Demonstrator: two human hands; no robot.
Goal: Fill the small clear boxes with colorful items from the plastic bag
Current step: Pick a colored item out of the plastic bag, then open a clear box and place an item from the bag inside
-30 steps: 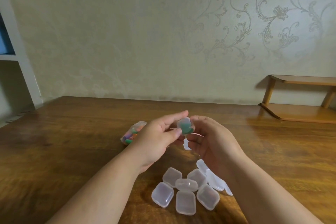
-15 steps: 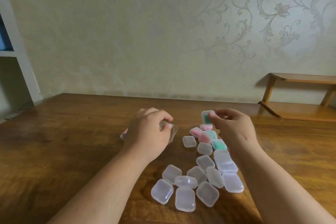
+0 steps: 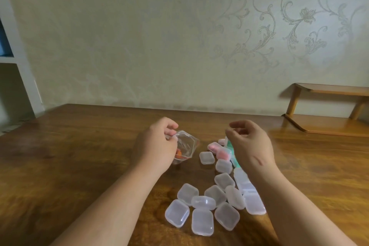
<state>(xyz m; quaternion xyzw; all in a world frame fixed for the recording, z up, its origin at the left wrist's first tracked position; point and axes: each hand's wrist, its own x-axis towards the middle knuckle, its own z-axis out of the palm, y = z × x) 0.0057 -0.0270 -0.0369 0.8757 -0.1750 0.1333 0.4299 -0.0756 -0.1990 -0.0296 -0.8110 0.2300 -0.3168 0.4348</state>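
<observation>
1. Head view: I am seeing the left hand (image 3: 156,146) pinching the rim of the bag (image 3: 187,145). The bag is sitting open-mouthed on the table (image 3: 79,166), with orange items (image 3: 179,154) showing inside.
2. The right hand (image 3: 250,146) is hovering over the filled boxes (image 3: 214,147), fingers loosely curled and gripping nothing.
3. Those pink and green boxes are lying just right of the bag, and the empty boxes (image 3: 201,218) are clustering nearer me, between the forearms.
4. A shelf (image 3: 329,126) is standing far right.
</observation>
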